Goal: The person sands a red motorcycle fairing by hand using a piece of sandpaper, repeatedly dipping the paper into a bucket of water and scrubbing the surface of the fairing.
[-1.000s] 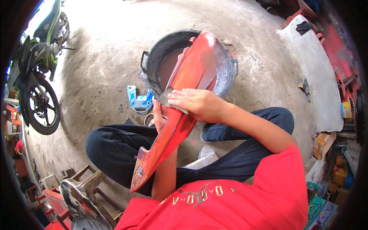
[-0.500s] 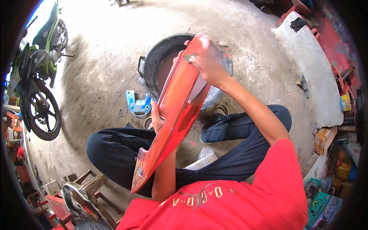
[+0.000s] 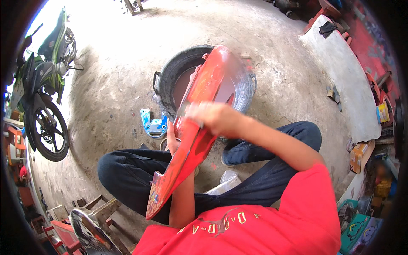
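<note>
A long red motorcycle body panel (image 3: 208, 80) slants across my lap, its pointed worn end near my shirt and its broad end over a black tub (image 3: 165, 78) of murky water. My left hand (image 3: 172, 138) grips the panel's left edge from beneath, thumb showing alongside. Across the panel's middle lies my right hand (image 3: 221, 119), fingers bent and pressed to the surface, smeared by motion. A dark edge of a sandpaper piece (image 3: 199, 124) shows under its fingers; the rest is hidden.
A blue-and-white bracket-like part (image 3: 154, 123) lies left of the tub. A motorcycle (image 3: 46, 93) stands at the left. A wooden stool (image 3: 100, 208) is by my left knee, a white plastic bag (image 3: 227, 182) between my legs. Boxes (image 3: 361, 231) sit at the lower right.
My right hand has slid down the panel from its far broad end to its middle, toward me. The left hand keeps its hold, and the panel has shifted slightly nearer.
</note>
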### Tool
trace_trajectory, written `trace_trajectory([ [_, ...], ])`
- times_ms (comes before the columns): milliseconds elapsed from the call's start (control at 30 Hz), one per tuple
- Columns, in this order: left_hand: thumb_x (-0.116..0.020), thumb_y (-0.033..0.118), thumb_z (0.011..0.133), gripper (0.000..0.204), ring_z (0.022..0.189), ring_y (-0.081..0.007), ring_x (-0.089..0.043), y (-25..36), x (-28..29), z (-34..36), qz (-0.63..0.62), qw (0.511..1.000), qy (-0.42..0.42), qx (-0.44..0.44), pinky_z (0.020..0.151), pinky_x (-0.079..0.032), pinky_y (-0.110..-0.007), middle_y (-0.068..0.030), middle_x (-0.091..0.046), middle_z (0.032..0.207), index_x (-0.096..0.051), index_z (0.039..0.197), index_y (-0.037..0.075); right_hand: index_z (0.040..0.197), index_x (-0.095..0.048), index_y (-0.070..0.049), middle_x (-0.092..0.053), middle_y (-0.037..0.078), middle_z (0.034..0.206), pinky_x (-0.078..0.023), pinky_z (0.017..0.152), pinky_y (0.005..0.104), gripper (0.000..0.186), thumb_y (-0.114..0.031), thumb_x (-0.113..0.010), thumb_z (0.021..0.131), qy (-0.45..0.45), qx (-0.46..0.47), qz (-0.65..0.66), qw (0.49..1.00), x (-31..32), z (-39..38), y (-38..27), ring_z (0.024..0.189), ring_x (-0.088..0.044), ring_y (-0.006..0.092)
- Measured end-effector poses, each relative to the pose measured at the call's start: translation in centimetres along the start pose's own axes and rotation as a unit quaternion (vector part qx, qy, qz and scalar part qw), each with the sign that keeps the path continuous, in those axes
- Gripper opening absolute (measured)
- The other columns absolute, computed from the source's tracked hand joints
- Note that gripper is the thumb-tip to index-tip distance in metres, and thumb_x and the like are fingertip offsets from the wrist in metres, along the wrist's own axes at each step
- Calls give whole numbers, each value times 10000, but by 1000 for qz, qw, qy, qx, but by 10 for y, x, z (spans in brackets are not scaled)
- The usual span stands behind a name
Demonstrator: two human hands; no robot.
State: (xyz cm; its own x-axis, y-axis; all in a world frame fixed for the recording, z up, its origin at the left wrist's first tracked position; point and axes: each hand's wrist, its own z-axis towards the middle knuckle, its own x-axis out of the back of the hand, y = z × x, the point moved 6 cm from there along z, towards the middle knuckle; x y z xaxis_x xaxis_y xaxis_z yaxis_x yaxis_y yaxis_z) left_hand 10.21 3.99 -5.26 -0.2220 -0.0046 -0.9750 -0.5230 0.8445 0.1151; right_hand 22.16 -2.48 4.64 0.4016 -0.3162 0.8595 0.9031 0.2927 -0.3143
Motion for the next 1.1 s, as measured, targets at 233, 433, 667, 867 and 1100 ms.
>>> trace_trajectory([
  [233, -361, 527, 1052, 728, 1158, -410, -637, -14, -30, -7, 109, 993, -15, 35, 1065, -468, -480, -283, -602, 1330, -467, 1429, -87, 1265, -647, -42, -655, 155, 1319, -495, 1073, 407, 521, -290, -752, 819, 43, -136, 35, 989, 1, -15, 91, 1214, -636, 312],
  [433, -407, 470, 1048, 669, 1128, -425, -646, -9, -23, -5, -37, 999, -14, -7, 1057, -474, -481, -278, -614, 1310, -474, 1423, -80, 1310, -623, -40, -631, 165, 1364, -466, 1112, 421, 480, 38, -548, 842, 23, -23, 89, 996, 1, -7, 24, 1267, -610, 318],
  [667, -436, 424, 1044, 623, 1112, -413, -657, -3, 2, -2, 1, 999, 20, -25, 1041, -487, -507, -267, -620, 1305, -482, 1412, -77, 1297, -639, -71, -667, 133, 1306, -482, 1083, 416, 445, -51, -613, 853, 22, -3, 68, 997, -7, 4, 9, 1241, -621, 319],
  [867, -426, 427, 1053, 614, 1151, -387, -650, -16, -35, -6, 123, 991, -33, 30, 1062, -480, -491, -241, -620, 1326, -495, 1403, -72, 1281, -648, -66, -644, 157, 1348, -485, 1072, 421, 417, -74, -604, 867, 73, -152, 108, 980, 0, -9, 88, 1256, -612, 324],
  [1100, -506, 406, 1040, 476, 1087, -310, -690, -5, -16, -6, 119, 990, 60, -52, 996, -524, -492, -194, -676, 1247, -630, 1248, -4, 1302, -636, -63, -646, 182, 1334, -467, 1108, 421, 394, -161, -606, 922, 5, -20, -4, 1000, -7, 0, 46, 1245, -626, 320],
])
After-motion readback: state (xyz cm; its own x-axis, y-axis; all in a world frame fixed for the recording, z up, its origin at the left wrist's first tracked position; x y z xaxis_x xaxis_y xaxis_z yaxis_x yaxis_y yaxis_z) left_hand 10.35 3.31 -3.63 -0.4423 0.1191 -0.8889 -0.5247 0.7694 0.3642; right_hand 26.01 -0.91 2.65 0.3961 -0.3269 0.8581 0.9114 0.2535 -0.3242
